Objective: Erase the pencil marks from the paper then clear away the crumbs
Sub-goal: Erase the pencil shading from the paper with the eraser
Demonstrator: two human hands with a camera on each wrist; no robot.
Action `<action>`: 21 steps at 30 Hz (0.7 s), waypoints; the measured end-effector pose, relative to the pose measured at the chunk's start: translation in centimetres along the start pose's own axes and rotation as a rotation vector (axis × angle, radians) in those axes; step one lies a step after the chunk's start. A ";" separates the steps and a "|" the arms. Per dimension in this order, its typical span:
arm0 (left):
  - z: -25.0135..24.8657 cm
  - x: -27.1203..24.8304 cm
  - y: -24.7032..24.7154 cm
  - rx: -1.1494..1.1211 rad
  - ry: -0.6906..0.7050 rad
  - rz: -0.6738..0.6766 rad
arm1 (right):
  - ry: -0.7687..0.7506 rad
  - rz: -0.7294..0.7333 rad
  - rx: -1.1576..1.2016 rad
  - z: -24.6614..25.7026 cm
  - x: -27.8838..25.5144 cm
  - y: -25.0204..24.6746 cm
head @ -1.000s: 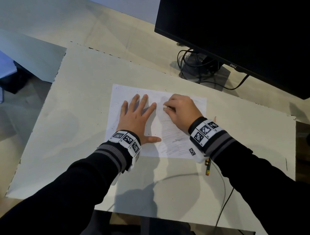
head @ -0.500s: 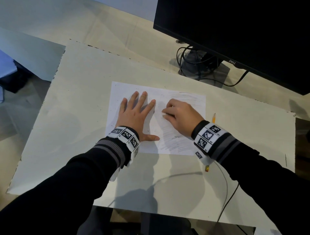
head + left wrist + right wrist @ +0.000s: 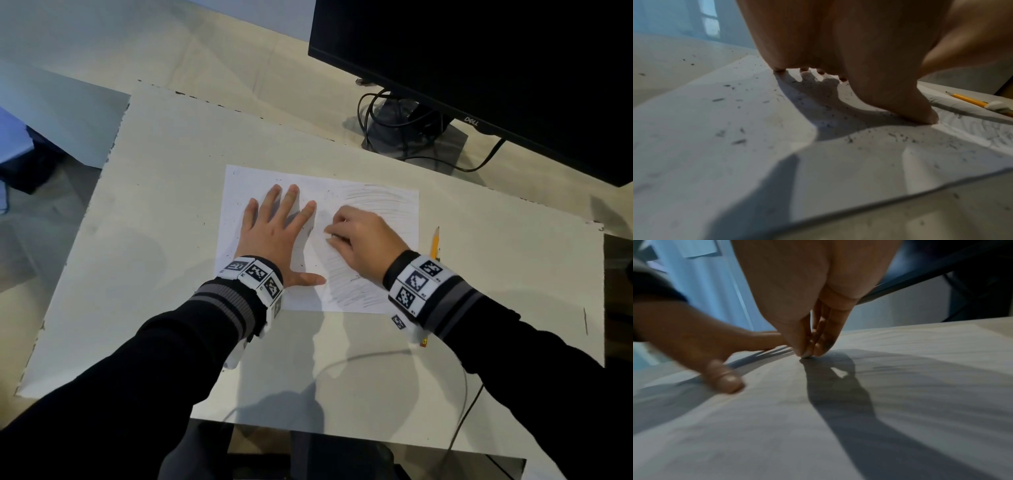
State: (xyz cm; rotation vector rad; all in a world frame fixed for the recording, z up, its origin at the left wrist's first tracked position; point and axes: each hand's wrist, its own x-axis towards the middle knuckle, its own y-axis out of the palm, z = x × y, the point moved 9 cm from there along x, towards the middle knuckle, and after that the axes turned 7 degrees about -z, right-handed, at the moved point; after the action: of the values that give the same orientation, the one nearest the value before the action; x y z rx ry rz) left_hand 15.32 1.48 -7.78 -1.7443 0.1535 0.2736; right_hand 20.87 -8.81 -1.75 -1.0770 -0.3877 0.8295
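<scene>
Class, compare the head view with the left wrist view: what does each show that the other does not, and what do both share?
Only the head view shows the black monitor, its cables, and the right hand pinching a small white eraser. Only the left wrist view shows the dark eraser crumbs up close and the left fingertips pressing down. Both show the white paper sheet, the spread left hand and the yellow pencil.

Left hand (image 3: 859,56) flat on crumb-strewn paper (image 3: 735,154), pencil (image 3: 970,101) beyond.
</scene>
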 end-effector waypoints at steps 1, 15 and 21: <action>0.0 0.0 0.0 0.001 0.000 -0.004 | -0.037 0.044 0.015 0.6 -0.6 0.5; 0.1 0.0 0.0 -0.007 -0.002 0.000 | 0.062 -0.060 -0.018 -1.4 0.1 -0.9; 0.0 0.1 0.2 0.014 0.006 -0.015 | 0.029 0.016 0.013 -0.6 -0.6 -0.1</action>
State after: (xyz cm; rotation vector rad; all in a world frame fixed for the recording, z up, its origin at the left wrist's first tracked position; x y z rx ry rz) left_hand 15.34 1.43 -7.96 -1.7322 0.1466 0.2558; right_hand 20.90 -9.61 -1.90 -1.0800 -0.3491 0.8287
